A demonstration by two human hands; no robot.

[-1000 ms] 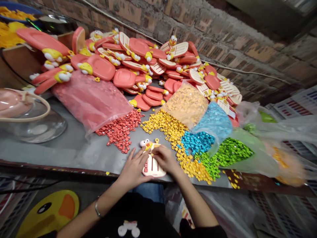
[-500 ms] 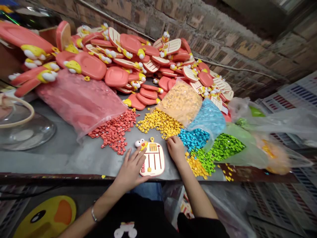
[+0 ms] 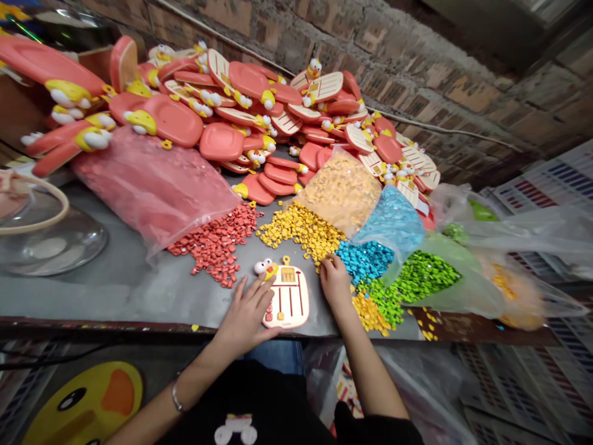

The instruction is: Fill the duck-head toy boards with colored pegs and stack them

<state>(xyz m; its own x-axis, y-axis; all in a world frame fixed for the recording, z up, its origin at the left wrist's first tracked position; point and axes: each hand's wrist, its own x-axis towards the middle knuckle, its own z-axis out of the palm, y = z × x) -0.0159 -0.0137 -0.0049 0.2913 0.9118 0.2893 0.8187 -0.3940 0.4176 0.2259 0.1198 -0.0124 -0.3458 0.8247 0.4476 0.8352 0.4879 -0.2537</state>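
A cream duck-headed toy board (image 3: 293, 303) with red slots lies flat on the table in front of me. My left hand (image 3: 250, 312) rests over its left edge, fingers stretched out and thumb along the bottom. A few red pieces and one yellow piece (image 3: 280, 316) sit on the board. To its right, my right hand (image 3: 335, 281) has curled fingers at the edge of the small yellow pieces (image 3: 308, 228), close to the blue pieces (image 3: 365, 259). Its fingertips are partly hidden, so what they pinch cannot be made out.
Red pieces (image 3: 222, 244) spill from a pink bag (image 3: 157, 185) on the left. Green pieces (image 3: 426, 276) and more yellow ones (image 3: 369, 312) lie right. Red-backed boards (image 3: 222, 141) are heaped along the brick wall (image 3: 417, 80). A clear domed vessel (image 3: 50, 241) stands far left.
My right hand has shifted slightly right along the edge of the yellow pieces, toward the blue ones. My left hand stays on the board. The view has moved a little.
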